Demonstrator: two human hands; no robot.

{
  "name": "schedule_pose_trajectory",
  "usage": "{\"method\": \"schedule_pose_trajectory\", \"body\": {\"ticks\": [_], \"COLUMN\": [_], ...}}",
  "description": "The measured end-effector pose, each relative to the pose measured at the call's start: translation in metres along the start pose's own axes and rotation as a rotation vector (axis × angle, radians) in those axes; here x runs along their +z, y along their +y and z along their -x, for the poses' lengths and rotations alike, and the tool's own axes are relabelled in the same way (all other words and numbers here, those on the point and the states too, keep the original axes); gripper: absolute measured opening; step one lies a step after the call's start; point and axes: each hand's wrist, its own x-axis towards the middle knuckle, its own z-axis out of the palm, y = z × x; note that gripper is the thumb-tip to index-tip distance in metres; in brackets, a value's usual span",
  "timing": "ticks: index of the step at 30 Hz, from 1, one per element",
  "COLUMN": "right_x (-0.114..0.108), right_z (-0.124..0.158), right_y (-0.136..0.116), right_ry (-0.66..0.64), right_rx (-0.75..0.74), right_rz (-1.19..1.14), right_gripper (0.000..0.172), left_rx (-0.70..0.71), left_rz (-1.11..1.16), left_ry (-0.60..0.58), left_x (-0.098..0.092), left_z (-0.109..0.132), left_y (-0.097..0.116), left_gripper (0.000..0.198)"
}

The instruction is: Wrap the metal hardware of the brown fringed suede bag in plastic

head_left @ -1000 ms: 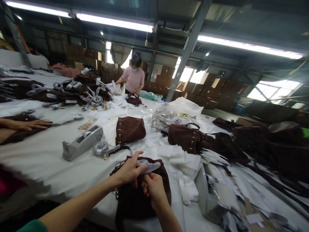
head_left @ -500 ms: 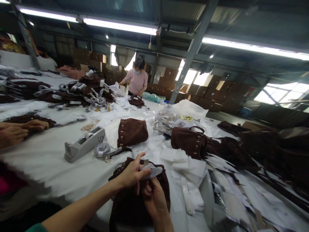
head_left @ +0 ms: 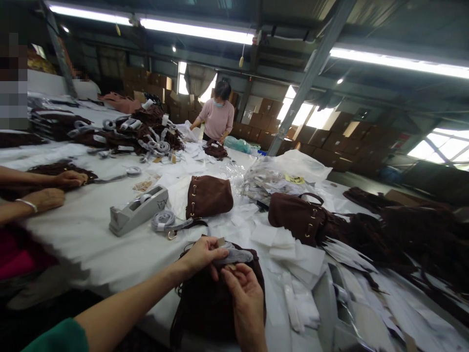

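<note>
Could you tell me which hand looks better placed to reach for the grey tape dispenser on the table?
Probably the left hand: the tape dispenser lies on its side. Both hands pinch the grey wrapped strap; the right hand is farther.

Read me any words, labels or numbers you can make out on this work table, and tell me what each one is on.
None can be read.
Tape dispenser: dark handwritten marks on its side, too blurred to read.
Yellow tag on the clear plastic bag: dark print, too small to read.
Brown bag under the left hand and right hand: no lettering shows.
</note>
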Motion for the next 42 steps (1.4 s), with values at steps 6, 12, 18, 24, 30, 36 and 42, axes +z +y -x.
{"method": "schedule_pose_trajectory", "body": {"ticks": [6,12,18,24,30,36,42], "right_x": [-0.010,-0.013,-0.005,0.006,-0.001,-0.025,-0.030], "right_z": [-0.002,-0.016,-0.025,-0.029,-0.033,-0.031,-0.037], "right_y": [0.003,-0.003,-0.011,-0.032,-0.024,0.007,0.008], "right_ry": [0.083,-0.010,-0.125,-0.182,-0.092,-0.225,-0.305], "right_rx": [-0.328,-0.906,-0.777,-0.443,-0.323,-0.788,-1.086], "right_rz": [0.586,1.009,0.990,0.903,0.873,1.013,1.233], "right_gripper": [0.019,0.012,0.010,0.015,0.017,0.025,0.033], "left_rx": [-0.078,-0.152,-0.161,-0.114,-0.122,-0.170,-0.159], "left_rz": [0.046,-0.102,-0.312,-0.102,-0.107,0.023,0.013], "left_ry": [-0.108,-0.139,-0.238,-0.242,-0.201,-0.135,-0.145], "left_x": [-0.003,-0.007,-0.009,-0.009,-0.012,-0.017,-0.018], "left_z": [0.002,0.003,0.002,0.012,0.011,0.004,0.005], "left_y": [0.006,0.023,0.033,0.029,0.015,-0.002,-0.003], "left_gripper": [0.037,0.039,0.034,0.030,0.031,0.034,0.032]}}
